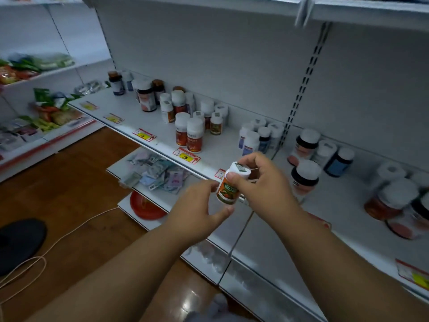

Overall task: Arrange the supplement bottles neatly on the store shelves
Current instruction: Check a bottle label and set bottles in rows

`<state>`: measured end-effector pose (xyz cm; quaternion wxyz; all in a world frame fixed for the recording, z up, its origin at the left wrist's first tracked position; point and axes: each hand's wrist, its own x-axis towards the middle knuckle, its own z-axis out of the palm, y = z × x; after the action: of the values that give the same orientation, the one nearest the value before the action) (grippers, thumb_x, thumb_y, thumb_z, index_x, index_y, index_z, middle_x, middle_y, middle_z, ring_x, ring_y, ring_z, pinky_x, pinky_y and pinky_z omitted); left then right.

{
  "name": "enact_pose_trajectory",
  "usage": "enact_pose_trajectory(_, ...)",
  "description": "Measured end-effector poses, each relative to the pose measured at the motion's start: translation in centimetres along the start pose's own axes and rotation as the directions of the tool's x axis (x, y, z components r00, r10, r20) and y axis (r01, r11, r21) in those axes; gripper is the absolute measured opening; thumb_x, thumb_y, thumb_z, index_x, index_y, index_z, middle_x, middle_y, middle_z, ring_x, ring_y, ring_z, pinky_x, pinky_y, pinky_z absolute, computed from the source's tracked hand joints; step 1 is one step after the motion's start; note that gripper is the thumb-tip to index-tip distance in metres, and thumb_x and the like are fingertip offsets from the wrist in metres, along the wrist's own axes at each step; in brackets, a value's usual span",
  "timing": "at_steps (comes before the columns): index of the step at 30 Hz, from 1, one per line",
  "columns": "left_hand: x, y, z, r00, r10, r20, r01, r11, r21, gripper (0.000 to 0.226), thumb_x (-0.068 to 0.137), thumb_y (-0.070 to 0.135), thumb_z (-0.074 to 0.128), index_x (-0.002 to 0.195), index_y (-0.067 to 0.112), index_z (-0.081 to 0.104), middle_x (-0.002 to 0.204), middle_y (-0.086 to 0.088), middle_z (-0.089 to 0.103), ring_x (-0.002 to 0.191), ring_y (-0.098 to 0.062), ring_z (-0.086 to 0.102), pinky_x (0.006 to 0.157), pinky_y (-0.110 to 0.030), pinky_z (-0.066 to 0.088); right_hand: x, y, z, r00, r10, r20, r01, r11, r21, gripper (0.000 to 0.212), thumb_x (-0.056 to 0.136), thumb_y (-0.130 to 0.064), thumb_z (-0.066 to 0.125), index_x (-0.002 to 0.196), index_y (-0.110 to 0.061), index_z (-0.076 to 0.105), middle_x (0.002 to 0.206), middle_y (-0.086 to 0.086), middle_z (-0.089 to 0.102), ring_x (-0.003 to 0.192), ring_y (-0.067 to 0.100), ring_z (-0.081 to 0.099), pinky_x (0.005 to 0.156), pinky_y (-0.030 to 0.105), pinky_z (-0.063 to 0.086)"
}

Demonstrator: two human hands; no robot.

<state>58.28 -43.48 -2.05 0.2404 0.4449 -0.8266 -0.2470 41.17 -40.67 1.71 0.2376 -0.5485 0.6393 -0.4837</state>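
A small white-capped bottle with an orange and green label is held tilted in front of the shelf edge. My right hand grips it around the cap and upper body. My left hand holds its lower part between thumb and fingers. On the white shelf stand several supplement bottles in loose groups: dark bottles at the far left, two orange-labelled ones near the front, blue-labelled ones in the middle, and large dark bottles to the right.
Yellow and red price tags line the shelf edge. A lower shelf holds flat packets and a red plate. Snack packs fill the left shelving. A cord and a black object lie on the wooden floor.
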Motion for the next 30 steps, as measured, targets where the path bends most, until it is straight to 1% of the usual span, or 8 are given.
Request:
enact_pose_trajectory(4,5.6,-3.2,-0.3,0.999,0.031,0.040,-0.037,0.988,0.153,0.068,0.083,0.062,0.057,0.139,0.027,0.041,0.135,0.006,0.049,0.123,-0.012,0.043,0.100,-0.027,0.038,6.1,0.9,1.9,0.999,0.030,-0.039,-0.035,0.988,-0.149,0.030,0.071,-0.046,0.075,0.086,-0.035,0.052,0.080,-0.012,0.062,0.069,0.003,0.060,0.059,0.030,0.053)
enact_pose_trajectory(9,12.3,-5.9,0.1,0.991,0.050,0.123,-0.073,0.980,0.186,0.077,0.082,0.055,0.062,0.145,0.018,0.034,0.142,-0.003,0.044,0.130,-0.019,0.041,0.106,-0.033,0.037,12.0,2.1,3.9,0.991,0.126,-0.035,-0.129,0.908,-0.399,0.032,0.075,-0.046,0.070,0.080,-0.027,0.045,0.078,-0.007,0.052,0.067,0.011,0.054,0.056,0.026,0.042)
enact_pose_trajectory(11,14.7,-6.5,0.9,0.981,0.079,0.179,-0.104,0.985,0.138,0.074,0.079,0.049,0.065,0.140,0.017,0.039,0.135,-0.006,0.050,0.124,-0.023,0.047,0.101,-0.037,0.042,13.6,3.0,4.9,0.980,0.188,-0.062,-0.195,0.870,-0.452,0.030,0.075,-0.042,0.068,0.078,-0.023,0.045,0.078,-0.005,0.052,0.067,0.016,0.054,0.058,0.030,0.043)
enact_pose_trajectory(16,17.7,-8.2,2.7,0.956,0.212,0.201,-0.241,0.961,0.132,0.050,0.076,0.039,0.069,0.111,0.007,0.054,0.104,-0.011,0.057,0.096,-0.029,0.053,0.081,-0.034,0.041,14.6,4.9,6.9,0.976,0.203,-0.077,-0.215,0.867,-0.450,0.031,0.081,-0.032,0.068,0.075,-0.024,0.039,0.083,-0.003,0.043,0.074,0.019,0.047,0.066,0.038,0.041)
enact_pose_trajectory(19,18.4,-9.5,2.7,0.931,0.273,0.242,-0.310,0.942,0.128,0.051,0.076,0.040,0.066,0.113,0.006,0.053,0.106,-0.011,0.056,0.099,-0.030,0.052,0.084,-0.036,0.041,14.6,4.9,7.7,0.971,0.223,-0.080,-0.236,0.867,-0.439,0.036,0.081,-0.029,0.068,0.073,-0.028,0.034,0.080,-0.007,0.039,0.072,0.017,0.043,0.063,0.036,0.036)
enact_pose_trajectory(25,19.0,-10.8,2.3,0.915,0.326,0.238,-0.338,0.941,0.012,0.041,0.069,0.022,0.073,0.097,-0.001,0.055,0.093,-0.018,0.056,0.085,-0.035,0.054,0.071,-0.036,0.042,14.1,4.7,8.4,0.957,0.273,-0.103,-0.291,0.880,-0.376,0.035,0.081,-0.025,0.070,0.075,-0.028,0.036,0.077,-0.009,0.038,0.065,0.004,0.037,0.054,0.021,0.027)
enact_pose_trajectory(28,19.2,-10.9,2.1,0.908,0.338,0.247,-0.348,0.938,-0.005,0.040,0.067,0.018,0.076,0.095,-0.002,0.057,0.091,-0.018,0.056,0.084,-0.036,0.055,0.070,-0.037,0.041,13.5,4.5,8.5,0.945,0.291,-0.152,-0.326,0.878,-0.351,0.027,0.082,-0.029,0.069,0.080,-0.029,0.041,0.082,-0.008,0.046,0.068,0.002,0.044,0.054,0.016,0.031)
enact_pose_trajectory(30,19.2,-10.8,1.6,0.903,0.348,0.251,-0.340,0.937,-0.075,0.045,0.067,0.017,0.077,0.103,-0.001,0.057,0.096,-0.017,0.057,0.089,-0.035,0.056,0.073,-0.037,0.044,13.0,4.1,8.6,0.936,0.291,-0.199,-0.344,0.879,-0.330,0.019,0.084,-0.025,0.066,0.090,-0.025,0.048,0.092,-0.003,0.052,0.079,0.010,0.050,0.063,0.016,0.037)
